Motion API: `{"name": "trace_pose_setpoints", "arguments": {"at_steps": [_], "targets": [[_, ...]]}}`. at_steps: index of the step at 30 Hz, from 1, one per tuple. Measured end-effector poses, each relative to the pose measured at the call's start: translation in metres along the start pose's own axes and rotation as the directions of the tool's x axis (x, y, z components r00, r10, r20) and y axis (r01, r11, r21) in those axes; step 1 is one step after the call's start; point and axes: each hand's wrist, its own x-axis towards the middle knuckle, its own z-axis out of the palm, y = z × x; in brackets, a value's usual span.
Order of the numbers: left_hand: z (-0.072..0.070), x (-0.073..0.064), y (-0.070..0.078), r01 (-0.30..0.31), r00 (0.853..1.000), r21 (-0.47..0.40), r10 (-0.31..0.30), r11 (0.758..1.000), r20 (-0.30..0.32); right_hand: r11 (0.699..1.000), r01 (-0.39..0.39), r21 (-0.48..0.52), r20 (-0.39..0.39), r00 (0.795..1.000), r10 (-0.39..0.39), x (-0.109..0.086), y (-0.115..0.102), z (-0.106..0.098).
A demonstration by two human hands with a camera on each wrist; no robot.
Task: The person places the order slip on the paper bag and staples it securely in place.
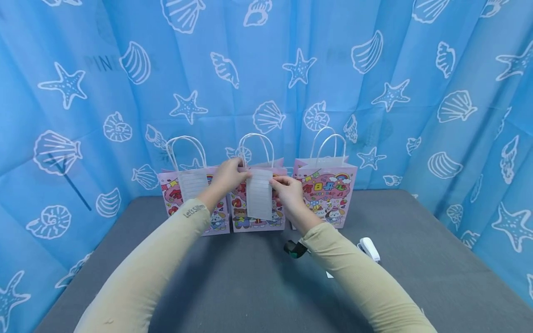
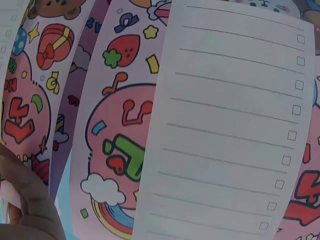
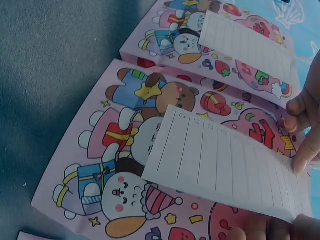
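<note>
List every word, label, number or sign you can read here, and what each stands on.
"今日开心": right-hand bag.
"HAPPY DAY", small, below those characters: probable reading.
"Let's": left sleeve; the next word is too blurred.
"PIN", faint: curtain; what follows is unclear.
Front paper slip: lines and checkboxes, no words visible.

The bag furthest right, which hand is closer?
Right. The right hand is near that bag's left edge, holding the paper; the left hand is farther left, at the paper's other side.
</note>
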Motion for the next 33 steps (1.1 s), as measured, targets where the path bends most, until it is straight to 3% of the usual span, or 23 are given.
{"name": "trace_pose_setpoints", "arguments": {"at_steps": [4,6,8,11,12,13,14,15,16,18,21,25,30,33], "targets": [[0.004,-0.001,0.001,0.018,0.999,0.001,-0.018,1.0,-0.036,0.988,0.12,-0.092,-0.022,0.992,-0.123,0.0,-0.001,-0.002],[0.005,-0.002,0.0,0.022,0.999,0.002,-0.022,1.0,-0.039,0.954,0.245,-0.173,-0.035,0.966,-0.254,0.0,-0.003,-0.003],[0.005,-0.002,0.0,0.026,0.999,0.0,-0.026,1.0,-0.042,0.885,0.385,-0.264,-0.035,0.913,-0.407,0.0,-0.008,-0.005],[0.003,-0.003,0.0,0.03,0.998,0.003,-0.03,1.0,-0.049,0.721,0.534,-0.441,0.028,0.812,-0.584,0.003,-0.019,-0.004],[0.002,-0.003,0.0,0.031,0.998,0.006,-0.03,1.0,-0.05,0.663,0.553,-0.505,0.065,0.79,-0.609,0.005,-0.024,-0.002],[0.001,-0.004,0.0,0.032,0.998,0.009,-0.031,0.999,-0.052,0.613,0.551,-0.566,0.103,0.785,-0.611,0.007,-0.029,-0.001],[0.001,-0.004,0.0,0.03,0.998,0.011,-0.029,0.999,-0.053,0.571,0.535,-0.623,0.142,0.795,-0.59,0.009,-0.035,0.0],[0.0,-0.005,0.0,0.025,0.998,0.014,-0.024,1.0,-0.052,0.535,0.516,-0.669,0.18,0.811,-0.557,0.011,-0.04,0.002],[-0.001,-0.005,0.001,0.021,0.999,0.016,-0.02,1.0,-0.05,0.518,0.49,-0.701,0.215,0.838,-0.502,0.013,-0.044,0.003],[0.0,-0.005,0.001,0.016,0.999,0.018,-0.015,1.0,-0.042,0.514,0.435,-0.74,0.266,0.89,-0.37,0.018,-0.051,0.005],[0.001,-0.005,0.001,0.015,0.999,0.017,-0.015,1.0,-0.03,0.514,0.383,-0.767,0.29,0.922,-0.254,0.024,-0.055,0.004],[0.003,-0.006,-0.001,0.027,0.999,0.01,-0.027,1.0,-0.025,0.515,0.398,-0.759,0.304,0.917,-0.26,0.03,-0.056,0.005],[0.001,-0.005,0.0,0.034,0.999,0.002,-0.034,0.999,-0.038,0.615,0.396,-0.682,0.307,0.918,-0.25,0.035,-0.054,0.007],[0.001,-0.005,0.004,0.043,0.998,-0.006,-0.043,0.999,-0.041,0.644,0.388,-0.659,0.293,0.921,-0.256,0.036,-0.052,0.007]]}}
